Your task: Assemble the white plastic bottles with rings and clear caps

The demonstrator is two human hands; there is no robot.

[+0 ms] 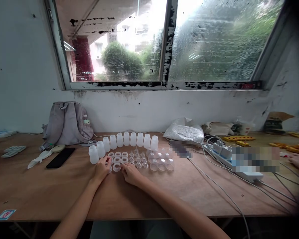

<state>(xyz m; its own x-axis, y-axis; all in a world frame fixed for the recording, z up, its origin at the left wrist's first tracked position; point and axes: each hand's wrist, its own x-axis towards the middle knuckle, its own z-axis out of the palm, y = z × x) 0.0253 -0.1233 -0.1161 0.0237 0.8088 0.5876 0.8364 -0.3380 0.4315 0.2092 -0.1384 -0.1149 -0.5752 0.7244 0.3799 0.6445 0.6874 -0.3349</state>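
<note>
White rings [118,161] call for light handling: left hand [101,168] at eight o'clock, right hand [132,174] at five, fingers bent, slightly parted; whether they grip, one cannot tell.

Window glare blown out; soft shadows; right edge dark, perhaps vignetted.

Bottles, white and translucent [120,140]: ten. Pale rings [118,160]: at least eight, some partly behind the fingers. Small clear fittings [138,165]: three in the nearest row; those behind overlap too closely to count. Clear domed caps [161,165]: three in the nearest row, the back ones overlapping, total uncertain. Hands: two, one left hand [102,168], one right hand [131,173]. Backpack [64,122]: one. Black phone [61,158]: one. Silvery bag [184,131]: one. Table sticker [5,214]: one. Large window panes [114,56]: two.
</note>
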